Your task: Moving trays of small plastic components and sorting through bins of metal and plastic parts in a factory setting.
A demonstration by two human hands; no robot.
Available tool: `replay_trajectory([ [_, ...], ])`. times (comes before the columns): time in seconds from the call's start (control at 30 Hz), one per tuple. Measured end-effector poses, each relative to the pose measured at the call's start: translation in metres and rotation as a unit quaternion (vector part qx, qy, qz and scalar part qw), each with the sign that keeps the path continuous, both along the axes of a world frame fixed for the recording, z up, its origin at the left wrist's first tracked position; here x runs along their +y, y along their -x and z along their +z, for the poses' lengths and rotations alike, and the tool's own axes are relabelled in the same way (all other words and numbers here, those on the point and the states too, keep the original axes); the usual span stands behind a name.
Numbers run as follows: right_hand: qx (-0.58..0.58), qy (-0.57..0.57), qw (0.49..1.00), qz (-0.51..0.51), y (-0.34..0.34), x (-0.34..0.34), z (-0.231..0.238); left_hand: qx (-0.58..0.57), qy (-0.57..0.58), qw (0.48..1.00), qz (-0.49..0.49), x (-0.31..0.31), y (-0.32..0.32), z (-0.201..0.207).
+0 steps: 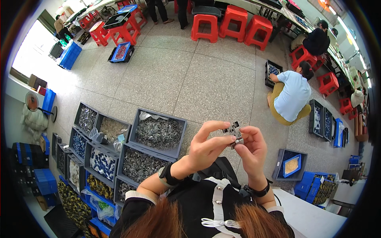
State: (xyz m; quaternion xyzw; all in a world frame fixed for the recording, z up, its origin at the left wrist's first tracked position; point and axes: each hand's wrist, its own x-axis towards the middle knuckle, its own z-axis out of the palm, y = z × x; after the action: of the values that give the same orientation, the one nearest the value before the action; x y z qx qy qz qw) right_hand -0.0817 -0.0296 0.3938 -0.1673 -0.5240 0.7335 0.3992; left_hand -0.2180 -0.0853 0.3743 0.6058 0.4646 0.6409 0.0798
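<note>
A small silver-grey metal part with dark openings or black pieces point(235, 131) is held up in front of my chest. On its left side my left hand point(207, 146) pinches it between thumb and fingertips. From the other side my right hand point(252, 150) grips its edge and lower end with thumb and fingers. The part's exact kind is too small to make out, and the fingertips hide some of it. Below and to the left of my hands, the nearest crate point(183, 133) holds a heap of small shiny metal pieces.
Several grey crates point(119, 166) of small parts cover the floor at the left. At the right a person in a light blue shirt point(293, 97) squats by a black crate point(274, 84). Red stools point(233, 22) line the back. A white table point(309, 208) stands at my lower right.
</note>
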Motion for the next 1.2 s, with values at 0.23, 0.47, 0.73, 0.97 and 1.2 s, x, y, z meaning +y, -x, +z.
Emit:
replay_trajectory([
  [0.23,-0.089,0.006,0.994,-0.067,-0.003,0.000,0.000,-0.239,0.045,0.965,-0.094,-0.005,-0.007,0.001],
  [0.47,-0.082,0.028,0.996,-0.025,-0.009,0.003,-0.002,-0.404,0.270,0.848,-0.211,-0.008,0.000,0.010],
  [0.73,-0.039,0.074,0.996,-0.001,-0.006,0.004,-0.002,-0.477,0.284,0.797,-0.238,-0.009,0.001,0.006],
  [0.97,-0.026,0.156,0.986,-0.042,0.000,0.009,-0.004,-0.491,0.292,0.784,-0.244,-0.008,-0.005,0.009],
  [1.2,-0.143,0.101,0.985,-0.010,-0.007,0.016,-0.009,-0.446,0.321,0.807,-0.215,-0.005,-0.006,0.011],
])
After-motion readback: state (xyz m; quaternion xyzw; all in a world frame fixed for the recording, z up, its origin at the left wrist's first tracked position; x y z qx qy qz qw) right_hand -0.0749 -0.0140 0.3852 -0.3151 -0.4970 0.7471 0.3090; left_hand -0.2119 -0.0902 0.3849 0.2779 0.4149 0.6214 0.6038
